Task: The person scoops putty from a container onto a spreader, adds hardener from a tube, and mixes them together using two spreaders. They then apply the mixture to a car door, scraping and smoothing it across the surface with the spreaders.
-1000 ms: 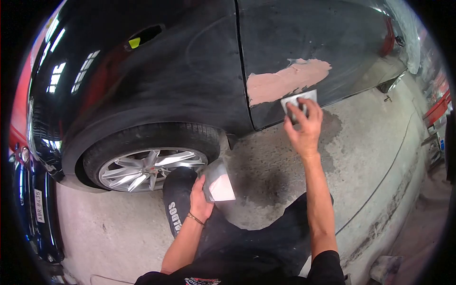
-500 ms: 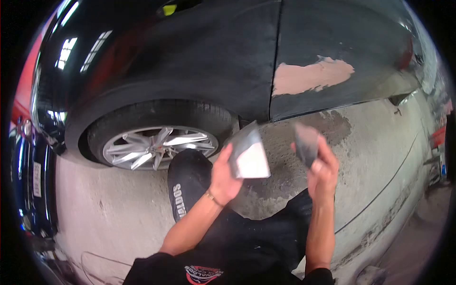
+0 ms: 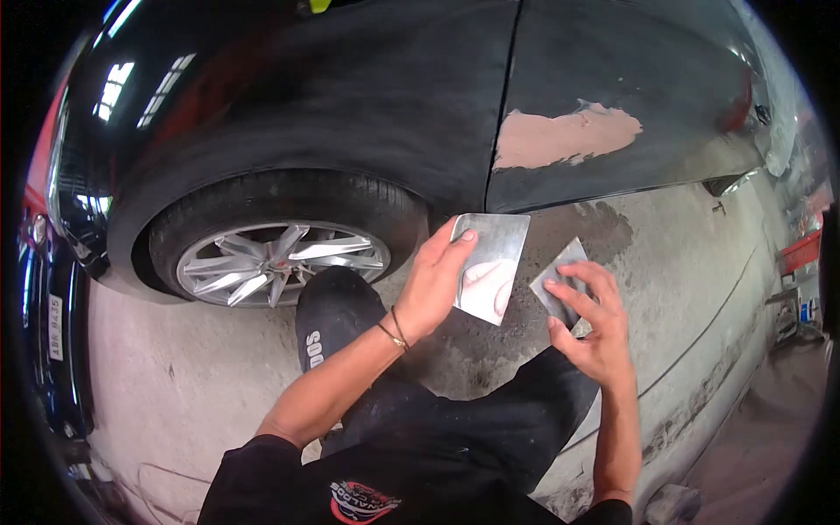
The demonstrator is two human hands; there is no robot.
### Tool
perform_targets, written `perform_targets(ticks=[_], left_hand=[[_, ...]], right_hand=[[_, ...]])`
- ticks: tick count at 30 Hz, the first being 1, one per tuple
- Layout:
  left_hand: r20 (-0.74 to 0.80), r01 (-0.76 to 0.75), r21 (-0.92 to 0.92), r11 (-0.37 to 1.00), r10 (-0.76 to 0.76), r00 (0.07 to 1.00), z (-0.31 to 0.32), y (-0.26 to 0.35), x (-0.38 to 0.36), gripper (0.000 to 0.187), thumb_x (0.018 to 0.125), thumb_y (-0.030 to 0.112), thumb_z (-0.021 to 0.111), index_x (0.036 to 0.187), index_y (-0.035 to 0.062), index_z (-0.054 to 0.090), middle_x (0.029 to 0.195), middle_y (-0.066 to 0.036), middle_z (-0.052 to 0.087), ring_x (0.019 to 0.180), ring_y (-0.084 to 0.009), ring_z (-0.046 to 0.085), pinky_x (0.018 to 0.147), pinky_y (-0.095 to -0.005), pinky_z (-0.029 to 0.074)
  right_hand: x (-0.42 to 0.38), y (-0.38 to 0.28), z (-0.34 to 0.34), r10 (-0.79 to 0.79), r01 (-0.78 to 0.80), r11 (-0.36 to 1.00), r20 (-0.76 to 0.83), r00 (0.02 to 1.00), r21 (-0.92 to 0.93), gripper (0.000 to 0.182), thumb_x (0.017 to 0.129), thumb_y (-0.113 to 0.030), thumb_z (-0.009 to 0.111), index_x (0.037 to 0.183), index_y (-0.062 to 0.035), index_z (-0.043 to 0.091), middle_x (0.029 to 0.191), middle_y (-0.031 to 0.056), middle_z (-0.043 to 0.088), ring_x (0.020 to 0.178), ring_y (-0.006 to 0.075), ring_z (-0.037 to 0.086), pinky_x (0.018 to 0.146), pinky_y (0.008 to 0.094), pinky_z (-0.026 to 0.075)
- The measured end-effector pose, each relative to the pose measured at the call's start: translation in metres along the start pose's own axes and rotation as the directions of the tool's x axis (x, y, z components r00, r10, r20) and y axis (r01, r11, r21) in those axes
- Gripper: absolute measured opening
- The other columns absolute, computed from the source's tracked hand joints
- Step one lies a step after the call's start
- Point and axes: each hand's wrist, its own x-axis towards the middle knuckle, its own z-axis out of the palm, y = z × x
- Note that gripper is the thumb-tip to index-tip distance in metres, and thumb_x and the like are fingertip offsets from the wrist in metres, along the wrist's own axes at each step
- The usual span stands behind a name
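Note:
My left hand (image 3: pixel 435 271) grips a broad, flat metal filler plate (image 3: pixel 500 236) by its left edge, thumb on top. A pale pink smear of body filler (image 3: pixel 486 289) lies on the lower part of that plate. A smaller grey filler spreader (image 3: pixel 569 256) is pinched between the thumb and fingers of my right hand (image 3: pixel 597 324), tilted and apart from the plate. Beyond both hands, a patch of pink filler (image 3: pixel 569 136) with ragged edges covers the lower front of the dark car door (image 3: pixel 604 52), right beside the panel gap.
A front wheel (image 3: pixel 284 262) with silver spokes stands at left, near my bent knee (image 3: pixel 341 306). Concrete floor (image 3: pixel 201 376) with a dark wet stain lies below the car. Another dark car (image 3: pixel 57 350) is at the far left, and a red bin (image 3: pixel 801 252) at the right.
My left hand has raised and turned the plate so its face shows. My right hand has turned the spreader and shifted slightly right and down, fingers more spread along it.

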Motion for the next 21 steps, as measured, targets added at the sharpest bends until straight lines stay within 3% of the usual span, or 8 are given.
perform_targets(ticks=[4,7,10,11,12,14,17,21], left_hand=[[0.076,-0.171,0.306,0.937,0.155,0.985,0.023,0.030,-0.001,0.034,0.115,0.022,0.052,0.137,-0.0016,0.062,0.120,-0.004,0.070,0.114,-0.0108,0.060,0.103,-0.0276,0.048],[-0.122,-0.323,0.369,0.871,0.390,0.913,0.012,0.059,0.004,0.043,0.114,0.031,0.053,0.133,-0.0057,0.064,0.119,-0.012,0.070,0.106,-0.0170,0.062,0.096,-0.0307,0.050],[-0.329,-0.394,0.141,0.908,0.419,0.846,-0.016,0.091,-0.005,0.046,0.114,0.029,0.054,0.147,-0.0034,0.056,0.142,-0.013,0.066,0.127,-0.0233,0.064,0.111,-0.0359,0.048],[-0.278,-0.430,0.014,0.903,0.416,0.865,-0.024,0.096,-0.013,0.040,0.115,0.025,0.052,0.145,-0.0010,0.057,0.141,-0.012,0.065,0.127,-0.0224,0.065,0.110,-0.0373,0.051],[-0.255,-0.415,-0.038,0.909,0.392,0.884,-0.038,0.092,-0.022,0.039,0.115,0.024,0.052,0.145,0.0005,0.056,0.138,-0.011,0.066,0.125,-0.0222,0.066,0.108,-0.0389,0.054],[-0.285,-0.273,-0.056,0.960,0.247,0.926,-0.060,0.071,-0.038,0.039,0.114,0.024,0.053,0.146,0.0020,0.055,0.139,-0.010,0.066,0.126,-0.0224,0.067,0.109,-0.0390,0.054],[-0.319,-0.015,-0.167,0.986,-0.040,0.947,-0.110,0.004,-0.059,0.040,0.114,0.026,0.054,0.147,0.0037,0.056,0.138,-0.008,0.067,0.124,-0.0222,0.067,0.109,-0.0389,0.055],[-0.301,0.116,-0.272,0.955,-0.199,0.933,-0.123,-0.062,-0.077,0.040,0.112,0.023,0.054,0.147,0.0049,0.057,0.137,-0.006,0.069,0.124,-0.0210,0.068,0.109,-0.0384,0.054]], right_hand=[[0.018,-0.025,0.000,-0.170,0.185,0.977,0.140,0.975,-0.105,0.049,0.075,-0.015,0.081,0.124,-0.0189,0.078,0.130,0.0080,0.067,0.129,0.0372,0.059,0.109,0.0507,0.048],[0.008,-0.027,0.011,-0.171,0.207,0.969,0.240,0.956,-0.136,0.049,0.080,-0.015,0.079,0.128,-0.0199,0.078,0.132,0.0077,0.068,0.129,0.0360,0.060,0.110,0.0507,0.048],[-0.008,0.001,0.022,0.135,-0.127,0.909,0.007,0.991,0.397,0.049,0.086,-0.016,0.077,0.136,-0.0160,0.076,0.137,0.0103,0.069,0.132,0.0339,0.061,0.112,0.0512,0.049],[-0.014,0.018,0.035,0.253,-0.117,0.714,-0.098,0.962,0.691,0.047,0.092,-0.016,0.074,0.138,-0.0067,0.074,0.140,0.0143,0.069,0.136,0.0329,0.060,0.116,0.0524,0.048],[-0.019,0.031,0.050,0.507,-0.100,0.323,-0.083,0.858,0.941,0.051,0.097,-0.018,0.069,0.145,0.0014,0.065,0.144,0.0167,0.065,0.139,0.0340,0.059,0.116,0.0542,0.049],[0.001,0.023,0.031,0.576,0.192,-0.295,0.014,0.817,0.936,0.060,0.102,-0.022,0.065,0.155,0.0019,0.051,0.149,0.0167,0.061,0.139,0.0352,0.059,0.113,0.0558,0.053],[0.024,0.034,0.031,0.644,0.232,-0.303,0.019,0.765,0.925,0.059,0.106,-0.023,0.060,0.157,0.0005,0.044,0.150,0.0166,0.060,0.137,0.0338,0.061,0.105,0.0550,0.059],[0.062,0.054,0.040,0.793,0.064,0.025,-0.058,0.606,0.998,0.041,0.110,-0.023,0.057,0.144,0.0000,0.053,0.140,0.0151,0.065,0.124,0.0299,0.067,0.096,0.0519,0.062]])
